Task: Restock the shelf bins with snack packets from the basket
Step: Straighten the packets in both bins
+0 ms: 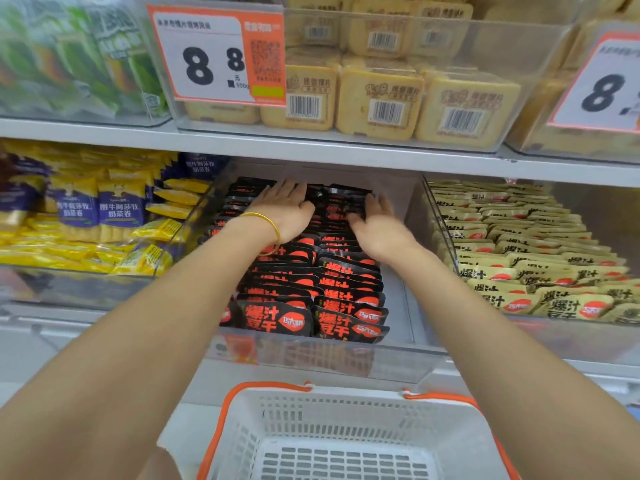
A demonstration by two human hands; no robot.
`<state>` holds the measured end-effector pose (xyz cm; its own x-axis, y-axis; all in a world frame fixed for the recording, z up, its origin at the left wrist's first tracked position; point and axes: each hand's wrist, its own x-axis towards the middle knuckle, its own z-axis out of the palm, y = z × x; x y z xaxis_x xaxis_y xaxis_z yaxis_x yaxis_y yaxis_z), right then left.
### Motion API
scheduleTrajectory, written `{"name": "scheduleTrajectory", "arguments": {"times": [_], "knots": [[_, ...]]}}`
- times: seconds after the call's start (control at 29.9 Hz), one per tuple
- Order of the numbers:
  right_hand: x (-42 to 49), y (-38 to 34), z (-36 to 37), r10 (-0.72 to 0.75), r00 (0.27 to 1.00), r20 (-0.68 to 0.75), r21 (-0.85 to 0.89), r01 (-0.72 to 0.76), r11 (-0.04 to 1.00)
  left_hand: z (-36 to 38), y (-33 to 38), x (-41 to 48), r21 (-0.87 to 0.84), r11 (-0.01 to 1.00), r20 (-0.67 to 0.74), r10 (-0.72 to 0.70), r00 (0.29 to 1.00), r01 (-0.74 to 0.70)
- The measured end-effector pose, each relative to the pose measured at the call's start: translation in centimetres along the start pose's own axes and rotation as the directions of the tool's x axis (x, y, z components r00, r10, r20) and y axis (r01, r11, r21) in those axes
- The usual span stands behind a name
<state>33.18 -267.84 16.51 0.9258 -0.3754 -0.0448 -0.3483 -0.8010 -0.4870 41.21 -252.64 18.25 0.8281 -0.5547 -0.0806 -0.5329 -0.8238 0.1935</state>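
Shelf (311, 147) in two tiers, stocked with clear bins. Middle bin (408, 306) on lower tier holding black snack packets (311, 299) in two overlapping rows, front to back; bare strip down right side of bin. White basket (346, 434) with orange handles directly below, visible part of floor showing no packets; likely last of load already moved. Both forearms extended over basket into middle bin. Left hand (287, 211), gold bangle (266, 230) at wrist, laid flat with straight fingers on rear packets. Right hand (379, 223) likewise released, fingers straight, resting against rear of right row. Nothing grasped; posture judged as pressing and squaring rows toward back. Upper shelf edge low over rear packets, limiting headroom for hands. Neighbouring bins: yellow-and-purple packets (104, 216) at left, beige packets (519, 258) at right, tan packs (381, 102) above. Orange price tag (214, 57) clipped to upper bin.
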Motion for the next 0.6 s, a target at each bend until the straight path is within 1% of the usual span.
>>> {"name": "scheduleTrajectory", "arguments": {"times": [0.07,0.1,0.17,0.2,0.3,0.33,0.47,0.53,0.6], "knots": [[-2.3,-0.4,-0.4,-0.09,0.992,-0.082,-0.107,0.081,0.991,-1.2,-1.1,-1.9,-0.009,1.0,-0.032,-0.004,0.999,0.004],[-3.7,-1.0,-0.3,-0.149,0.984,-0.098,-0.165,0.132,0.977,-1.5,-1.8,-3.0,0.013,1.0,-0.044,-0.007,0.999,0.007],[-6.3,-2.3,0.5,-0.248,0.965,-0.086,-0.263,0.218,0.94,-1.5,-3.1,-5.5,0.082,0.997,-0.047,-0.006,0.999,0.01],[-7.3,-2.9,1.0,-0.273,0.96,-0.057,-0.296,0.245,0.923,-1.3,-3.6,-6.8,0.105,0.994,-0.041,-0.002,0.999,0.006],[-8.6,-4.1,2.8,-0.248,0.966,0.069,-0.348,0.257,0.902,-0.1,-4.2,-9.8,0.109,0.994,0.004,-0.023,1.0,0.022],[-8.7,-4.2,3.2,-0.235,0.968,0.086,-0.354,0.25,0.901,0.2,-4.3,-10.3,0.122,0.992,0.014,-0.024,1.0,0.022],[-8.7,-4.1,2.9,-0.258,0.963,0.073,-0.312,0.268,0.912,0.5,-4.5,-10.6,0.118,0.993,0.033,-0.034,0.999,0.03],[-9.1,-4.1,2.7,-0.274,0.96,0.06,-0.279,0.28,0.919,0.7,-4.8,-10.7,0.103,0.994,0.02,-0.043,0.999,0.04],[-9.5,-4.3,2.8,-0.288,0.953,0.097,-0.291,0.304,0.907,1.0,-4.9,-10.9,0.113,0.993,0.013,-0.048,0.999,0.046]]}}
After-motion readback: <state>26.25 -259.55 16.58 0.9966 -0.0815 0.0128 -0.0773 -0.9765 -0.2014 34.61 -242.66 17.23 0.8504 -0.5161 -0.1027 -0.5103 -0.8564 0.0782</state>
